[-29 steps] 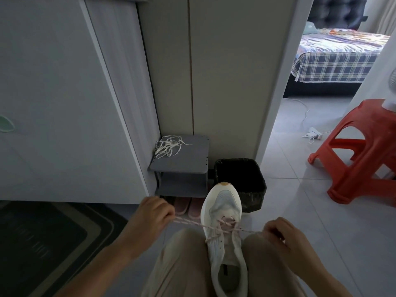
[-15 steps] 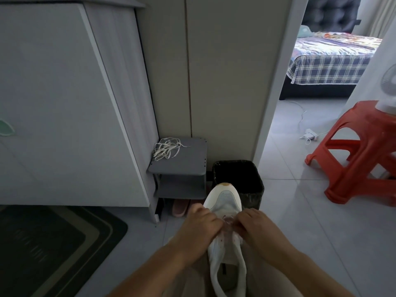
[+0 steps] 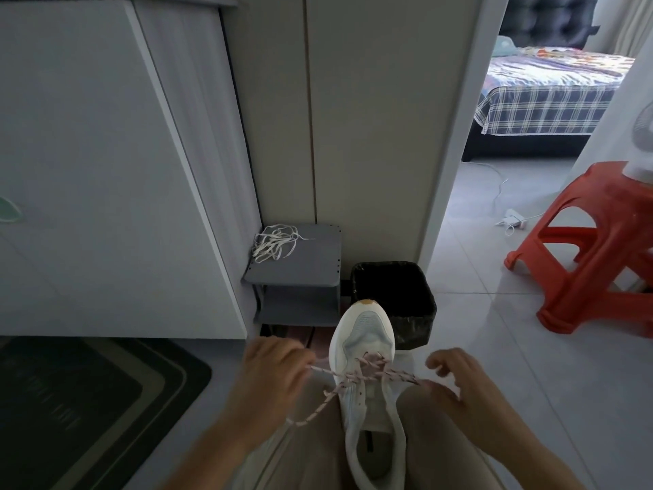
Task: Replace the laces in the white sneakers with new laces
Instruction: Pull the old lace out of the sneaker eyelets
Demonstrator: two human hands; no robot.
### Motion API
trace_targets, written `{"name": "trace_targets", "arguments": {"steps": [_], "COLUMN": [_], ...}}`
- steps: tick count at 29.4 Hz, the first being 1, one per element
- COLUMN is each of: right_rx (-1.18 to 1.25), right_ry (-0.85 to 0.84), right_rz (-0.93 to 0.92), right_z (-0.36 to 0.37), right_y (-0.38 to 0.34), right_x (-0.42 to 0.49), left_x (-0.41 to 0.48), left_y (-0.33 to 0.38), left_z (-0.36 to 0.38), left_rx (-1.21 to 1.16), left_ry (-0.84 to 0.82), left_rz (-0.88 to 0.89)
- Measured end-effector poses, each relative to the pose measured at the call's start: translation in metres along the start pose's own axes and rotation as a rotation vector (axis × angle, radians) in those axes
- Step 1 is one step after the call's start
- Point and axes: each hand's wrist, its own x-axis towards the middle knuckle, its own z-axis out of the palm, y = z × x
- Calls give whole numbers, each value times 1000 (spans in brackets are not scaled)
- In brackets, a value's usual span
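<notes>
while a white sneaker (image 3: pixel 364 351) rests toe-forward between the person's knees, the left hand (image 3: pixel 274 374) and the right hand (image 3: pixel 456 378) draw a new speckled pink lace (image 3: pixel 367 373) out to either side, each hand pinched shut on one run of the cord. the lace crosses only the lower eyelets near the toe, and a loose stretch droops off the left side of the shoe toward the lap. the upper eyelets look unthreaded, so the job on this shoe appears to be at an early stage. a pile of flat white laces (image 3: pixel 275 244), likely the old ones, lies on a small grey shelf (image 3: pixel 304 270) beyond the toe, beside a black bin (image 3: pixel 394 302).

the chief risk from here is uneven tension: if one hand pulls harder, the cord could slide through the eyelets and leave one end too short to finish the top rows. a sharp tug might also tip the shoe, which is steadied by nothing but the legs, or slew it off the lap onto the floor. the slack stretch on the left could snag or twist, leaving a crossing kinked. the second sneaker is not in view.
</notes>
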Motion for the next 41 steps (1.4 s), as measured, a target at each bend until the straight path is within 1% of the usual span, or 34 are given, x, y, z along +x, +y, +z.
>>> {"name": "trace_targets", "arguments": {"steps": [2,4,7,8,9,10,11,13,14,17,18,21,23,24,25,27,29,30,33,36,38,41], "right_rx": [-86,-194,-315,-348,-318,-249,-172,30,134,473,592,816,878,826,699,360,35,-67,-277,-339,-240,-101], "right_ry": [-50,-114,-221,-246,-243,-220,-194,-80,-8,243,299,362,339,290,215,85,70,54,-131,-202,-241,-251], "right_rz": [-6,-49,-86,-87,-85,-78,-53,45,95,233,264,287,284,271,271,229,123,62,-31,-65,-64,-124], "right_z": [8,17,23,23,22,18,14,7,2,-11,-13,-11,-11,-10,-8,-4,1,5,13,20,23,25], "right_y": [-13,-22,-32,-32,-29,-28,-26,-18,-13,1,3,2,-3,-3,-1,-1,-7,-13,-39,-46,-42,-42], "right_x": [12,24,38,41,41,39,36,28,23,12,10,4,4,5,8,13,18,21,30,33,32,26], "left_x": [12,26,37,39,40,40,40,38,36,27,23,15,16,17,19,21,28,33,45,48,47,41], "left_y": [27,52,63,59,56,52,48,37,31,17,15,13,14,16,19,28,40,46,58,61,62,61], "left_z": [7,23,41,42,39,34,30,24,22,21,19,14,12,11,10,10,12,14,22,30,33,32], "left_rx": [-4,40,84,81,56,15,23,101,122,70,47,-9,-38,-55,-72,-112,-136,-132,-121,-168,-219,-503], "left_ry": [-89,-166,-256,-255,-237,-233,-218,-201,-195,-176,-164,-143,-141,-153,-179,-262,-332,-362,-410,-362,-358,-325], "left_rz": [47,128,152,158,165,175,204,224,209,123,98,77,36,5,-13,-30,-15,-8,-8,3,30,-58]}}
